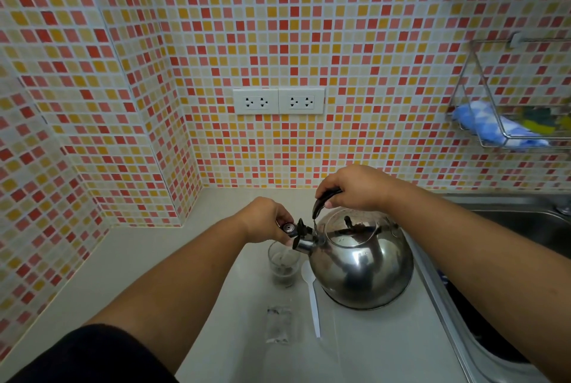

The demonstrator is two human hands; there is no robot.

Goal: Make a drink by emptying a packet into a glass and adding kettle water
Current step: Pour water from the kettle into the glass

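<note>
Tilting kettle (361,262) by its handle in closed right hand (355,188); left hand (265,222) pinches spout cap open; spout directly above glass (283,263), pointing left.

Pale countertop (386,348) bears glass (283,265), white spoon (312,293), packet (279,325).

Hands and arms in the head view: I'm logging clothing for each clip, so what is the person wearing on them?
Both forearms are bare to the wrist, and the left hand and right hand wear no gloves. No rings, watch or bracelets show. The only clothing in view is a dark, black-looking sleeve on the left upper arm, at the bottom left corner. The right arm's sleeve is out of frame.
</note>
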